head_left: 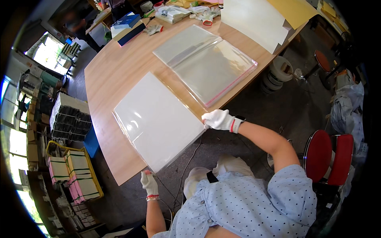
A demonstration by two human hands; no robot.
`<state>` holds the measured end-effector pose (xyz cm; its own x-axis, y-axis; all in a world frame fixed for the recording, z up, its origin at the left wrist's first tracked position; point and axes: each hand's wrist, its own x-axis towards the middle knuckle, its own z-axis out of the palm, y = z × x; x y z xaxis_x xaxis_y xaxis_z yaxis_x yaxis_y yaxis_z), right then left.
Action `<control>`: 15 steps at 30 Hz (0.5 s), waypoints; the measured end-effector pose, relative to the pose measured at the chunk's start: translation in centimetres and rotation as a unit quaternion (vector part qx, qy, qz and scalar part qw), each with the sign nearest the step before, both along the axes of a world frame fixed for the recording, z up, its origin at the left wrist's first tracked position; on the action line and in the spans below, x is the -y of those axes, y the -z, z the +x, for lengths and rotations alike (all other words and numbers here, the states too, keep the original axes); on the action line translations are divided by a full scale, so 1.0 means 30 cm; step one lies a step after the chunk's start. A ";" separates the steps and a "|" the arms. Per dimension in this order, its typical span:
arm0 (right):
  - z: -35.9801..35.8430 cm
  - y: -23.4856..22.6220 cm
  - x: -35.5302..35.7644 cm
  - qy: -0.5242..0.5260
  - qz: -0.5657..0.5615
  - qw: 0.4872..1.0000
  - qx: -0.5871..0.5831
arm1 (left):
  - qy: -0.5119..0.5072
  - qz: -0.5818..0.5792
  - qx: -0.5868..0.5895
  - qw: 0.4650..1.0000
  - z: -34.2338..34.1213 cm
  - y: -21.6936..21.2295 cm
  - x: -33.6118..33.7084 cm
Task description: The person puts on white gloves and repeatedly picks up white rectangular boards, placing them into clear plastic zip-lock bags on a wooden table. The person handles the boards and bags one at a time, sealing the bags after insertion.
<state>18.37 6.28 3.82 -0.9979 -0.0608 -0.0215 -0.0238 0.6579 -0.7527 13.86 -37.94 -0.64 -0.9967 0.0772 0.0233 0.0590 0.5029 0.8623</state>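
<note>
A large white sheet [156, 119] lies inside a clear plastic bag [127, 133] at the table's near edge, its near corner jutting past the edge. My right hand [217, 119], in a white knitted glove, pinches the bag's right corner. At the near left corner is my left hand [149, 184], gloved too, with its fingers closed at the bag's edge; the exact grip there is too small to see. Beyond my right hand lies a stack of clear plastic bags [212, 71] with a pink strip along one side.
The wooden table [105, 87] carries blue-and-white boxes [129, 27], spare gloves [153, 29] and large white card [254, 23]. Buckets [276, 75] stand by its right edge. A red chair [317, 156] is at my right. A yellow cart [99, 180] with bundled stacks stands left. Another person [77, 29] is far off.
</note>
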 end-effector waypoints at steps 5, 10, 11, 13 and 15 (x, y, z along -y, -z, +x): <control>-0.029 0.112 0.098 0.077 0.226 0.966 -0.097 | -0.170 0.207 0.113 0.957 -0.002 0.040 -0.108; -0.068 0.001 0.140 0.216 0.137 0.959 0.124 | -0.283 0.369 0.266 0.844 -0.009 0.010 -0.142; -0.065 -0.012 0.148 0.154 0.145 0.972 0.099 | -0.275 0.415 0.274 0.823 -0.010 -0.011 -0.145; -0.087 -0.022 0.182 0.092 0.155 0.983 0.040 | -0.244 0.509 0.290 0.773 -0.001 -0.045 -0.139; -0.107 -0.069 0.241 0.056 0.153 0.985 0.051 | -0.184 0.441 0.233 0.847 -0.006 -0.065 -0.051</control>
